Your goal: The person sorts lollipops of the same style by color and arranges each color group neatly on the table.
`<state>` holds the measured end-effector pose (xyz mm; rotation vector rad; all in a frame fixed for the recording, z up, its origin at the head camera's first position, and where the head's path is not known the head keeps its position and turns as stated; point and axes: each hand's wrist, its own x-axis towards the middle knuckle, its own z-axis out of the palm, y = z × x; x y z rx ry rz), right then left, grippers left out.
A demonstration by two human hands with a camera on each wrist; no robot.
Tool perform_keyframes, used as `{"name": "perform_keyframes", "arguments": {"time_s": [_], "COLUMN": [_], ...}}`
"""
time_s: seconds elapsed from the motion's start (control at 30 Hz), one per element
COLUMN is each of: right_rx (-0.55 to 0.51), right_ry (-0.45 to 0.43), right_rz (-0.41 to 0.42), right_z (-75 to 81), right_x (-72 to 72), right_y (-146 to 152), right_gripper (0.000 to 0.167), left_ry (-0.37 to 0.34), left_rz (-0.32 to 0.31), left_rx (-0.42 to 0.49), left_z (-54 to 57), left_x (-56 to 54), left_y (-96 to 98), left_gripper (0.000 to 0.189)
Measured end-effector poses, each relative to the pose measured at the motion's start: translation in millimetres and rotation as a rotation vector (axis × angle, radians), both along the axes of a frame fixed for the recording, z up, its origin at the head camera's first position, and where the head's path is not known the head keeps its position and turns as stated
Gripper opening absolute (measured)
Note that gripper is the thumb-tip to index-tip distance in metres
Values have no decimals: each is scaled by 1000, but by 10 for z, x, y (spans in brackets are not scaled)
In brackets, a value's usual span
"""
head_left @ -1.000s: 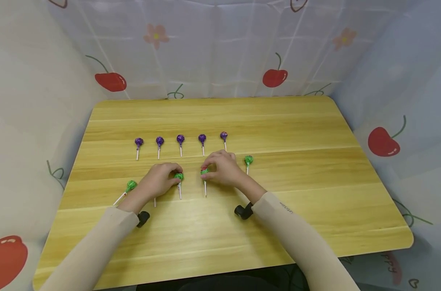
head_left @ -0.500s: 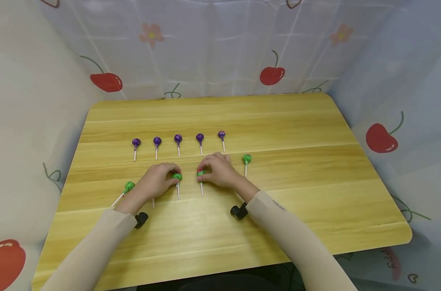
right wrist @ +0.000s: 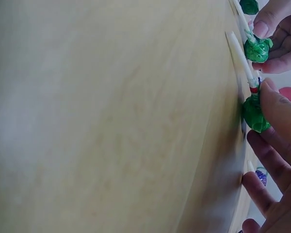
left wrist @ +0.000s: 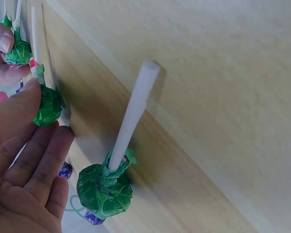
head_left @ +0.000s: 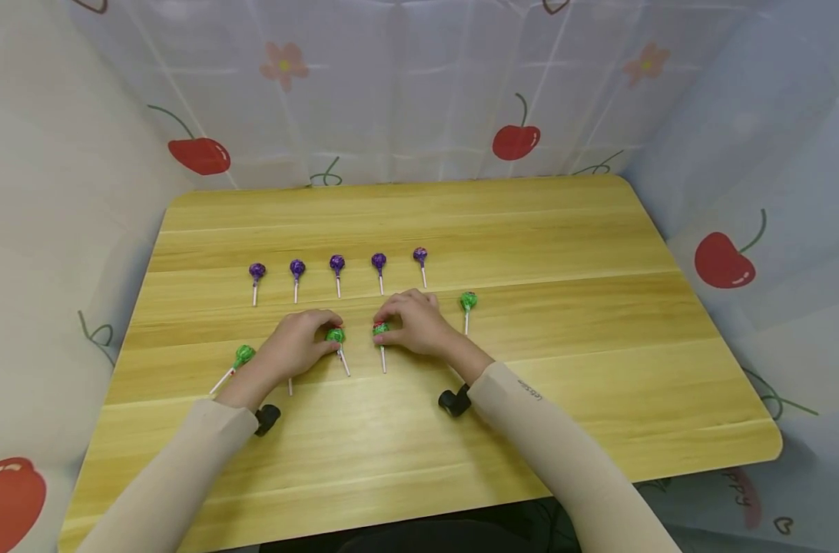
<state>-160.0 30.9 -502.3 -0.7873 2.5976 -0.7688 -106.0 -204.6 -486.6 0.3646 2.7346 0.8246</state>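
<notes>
My left hand (head_left: 298, 346) pinches the wrapped head of a green lollipop (head_left: 335, 336) between thumb and fingers, its white stick slanting toward the table's front. Just to the right, my right hand (head_left: 419, 324) pinches another green lollipop (head_left: 381, 329) by its head, stick pointing toward me. The two heads are a short gap apart. Beneath my left wrist lies one more green lollipop; the left wrist view shows its green head (left wrist: 104, 190), while the head view shows only its stick (head_left: 290, 386). In the right wrist view, my right thumb (right wrist: 280, 108) presses against the held lollipop (right wrist: 255, 114).
Behind my hands, several purple lollipops (head_left: 337, 263) lie in a row, sticks toward me. A green lollipop (head_left: 243, 354) lies tilted at the left, and another green lollipop (head_left: 468, 300) lies right of my right hand. The wooden table (head_left: 565, 384) meets patterned curtains (head_left: 406, 100) at its back.
The stick of the lollipop in my left hand has swung to the right at its lower end. Both hands keep their grips, and the head view has shifted slightly.
</notes>
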Motion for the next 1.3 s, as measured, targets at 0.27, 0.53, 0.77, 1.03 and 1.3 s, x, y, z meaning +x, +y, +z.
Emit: {"name": "perform_keyframes", "arguments": {"time_s": [0.27, 0.53, 0.77, 1.03, 1.3], "right_rx": [-12, -77, -97, -16, 18], "right_ry": [-2, 63, 109, 73, 65], "right_rz": [0, -103, -257, -296, -305], "right_z": [29, 170, 178, 69, -2], "right_x": [0, -69, -197, -234, -225], "right_y": [98, 475, 1028, 1334, 1334], "right_gripper": [37, 42, 44, 49, 48], "left_ry": [-3, -34, -13, 37, 42], "left_rz": [-8, 17, 63, 106, 106], "left_rx": [13, 48, 52, 48, 75], "left_z": [-14, 2, 43, 66, 54], "left_x": [3, 23, 56, 157, 191], "left_y": [-5, -27, -86, -190, -226], "left_gripper": [39, 44, 49, 52, 52]}}
